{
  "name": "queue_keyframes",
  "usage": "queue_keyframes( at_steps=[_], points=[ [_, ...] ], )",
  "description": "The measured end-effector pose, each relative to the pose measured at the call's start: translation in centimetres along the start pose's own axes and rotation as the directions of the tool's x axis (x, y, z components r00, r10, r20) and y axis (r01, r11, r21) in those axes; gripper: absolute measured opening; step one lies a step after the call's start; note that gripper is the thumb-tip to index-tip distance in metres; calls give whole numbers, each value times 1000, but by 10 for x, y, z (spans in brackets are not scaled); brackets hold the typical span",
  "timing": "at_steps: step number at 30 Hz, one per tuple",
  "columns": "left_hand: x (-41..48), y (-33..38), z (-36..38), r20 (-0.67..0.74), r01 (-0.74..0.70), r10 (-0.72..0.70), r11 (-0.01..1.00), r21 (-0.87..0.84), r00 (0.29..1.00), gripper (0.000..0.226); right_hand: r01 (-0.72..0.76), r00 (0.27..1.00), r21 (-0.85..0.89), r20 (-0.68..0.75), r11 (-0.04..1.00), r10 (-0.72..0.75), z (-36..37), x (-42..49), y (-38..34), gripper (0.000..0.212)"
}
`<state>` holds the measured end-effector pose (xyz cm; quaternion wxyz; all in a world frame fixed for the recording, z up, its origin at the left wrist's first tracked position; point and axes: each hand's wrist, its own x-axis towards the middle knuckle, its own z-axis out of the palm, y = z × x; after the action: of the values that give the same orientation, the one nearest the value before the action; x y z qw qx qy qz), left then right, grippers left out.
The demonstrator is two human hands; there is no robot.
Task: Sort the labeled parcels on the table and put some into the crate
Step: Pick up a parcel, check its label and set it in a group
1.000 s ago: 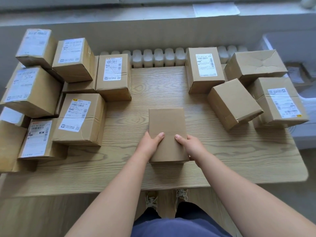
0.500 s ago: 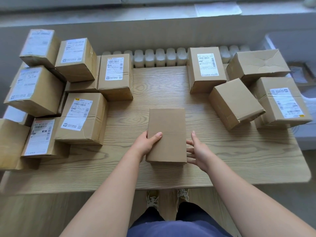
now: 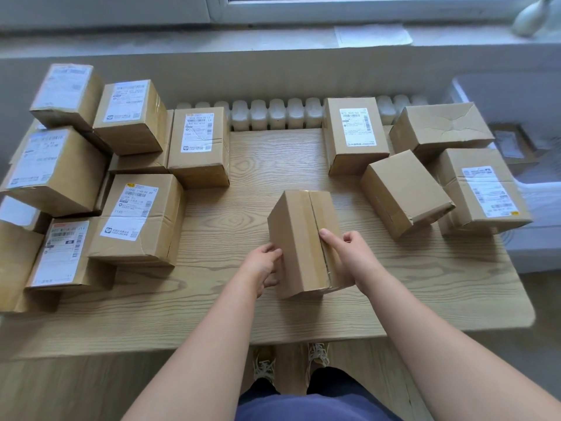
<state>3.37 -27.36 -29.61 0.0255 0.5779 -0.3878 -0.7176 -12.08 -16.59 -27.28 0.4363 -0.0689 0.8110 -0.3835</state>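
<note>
Cardboard, stiff and seemingly light, the parcel (image 3: 299,238) stood tipped at the near middle of the table (image 3: 425,284). The left hand (image 3: 264,265) curled round its left face, and the right hand (image 3: 349,256) gripped the taped side. Opposite faces looked the safest hold.

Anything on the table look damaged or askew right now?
Yes: the far-right back box has a crumpled, creased top, and the plain box in front of it sits turned at an angle, no label showing.
</note>
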Motion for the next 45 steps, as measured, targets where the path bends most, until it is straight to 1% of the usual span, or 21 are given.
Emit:
queue_keyframes(
  at_steps=[3, 5, 8, 10, 11, 14, 18, 21, 26, 34, 36, 38, 39, 40, 42, 45],
  points=[
    [-4, 7, 7, 8, 4, -3, 999, -47, 1000, 36, 47, 999, -14, -1, 999, -47, 9, -2, -2, 56],
    [-7, 12, 10, 17, -16, 17, 997, -70, 1000, 40, 70, 997, -16, 28, 997, -69, 16, -2, 0, 51],
    [-9, 18, 11, 23, -101, 103, 993, -57, 994, 39, 92, 994, 6, 62, 996, -92, 24, 0, 3, 55],
    [-8, 17, 12, 45, -176, 176, 984, -14, 983, 37, 105, 992, 27, 71, 994, -106, 27, 1, 5, 56],
    [-7, 16, 11, 46, -204, 203, 979, 8, 978, 40, 112, 991, 21, 71, 994, -113, 28, 1, 6, 57],
    [-3, 10, 10, 35, -235, 235, 972, -3, 971, 50, 137, 988, -7, 67, 991, -136, 28, 1, 8, 60],
    [2, 10, 8, 24, -289, 289, 957, -27, 957, 51, 166, 984, -13, 73, 986, -165, 28, 1, 7, 59],
    [4, 11, 7, 26, -307, 307, 952, -1, 951, 52, 179, 982, -23, 73, 984, -177, 27, 0, 7, 55],
    [3, 11, 5, 62, -312, 311, 950, 1, 948, 52, 175, 983, -31, 65, 984, -172, 27, -1, 5, 53],
    [0, 12, 4, 76, -296, 298, 954, -35, 951, 47, 135, 990, -39, 53, 990, -133, 29, 0, 6, 59],
    [-1, 12, 3, 82, -279, 283, 959, -54, 956, 47, 82, 994, 9, 73, 997, -83, 28, -1, 5, 55],
    [-2, 13, -1, 85, -251, 258, 965, -77, 963, 47, 18, 994, 114, 101, 993, -30, 24, -4, 4, 47],
    [-2, 12, -4, 82, -234, 241, 968, -88, 967, 45, -13, 995, 160, 101, 987, -3, 21, -6, 4, 45],
    [-3, 12, -7, 83, -215, 224, 971, -103, 971, 41, -42, 996, 180, 89, 983, 26, 19, -6, 6, 48],
    [-5, 13, -13, 104, -166, 181, 976, -139, 978, 32, -79, 996, 145, 52, 986, 72, 14, -3, 14, 54],
    [-5, 9, -19, 112, -109, 131, 977, -182, 985, 20, -85, 995, 96, 56, 992, 80, 12, 1, 26, 43]
  ],
)
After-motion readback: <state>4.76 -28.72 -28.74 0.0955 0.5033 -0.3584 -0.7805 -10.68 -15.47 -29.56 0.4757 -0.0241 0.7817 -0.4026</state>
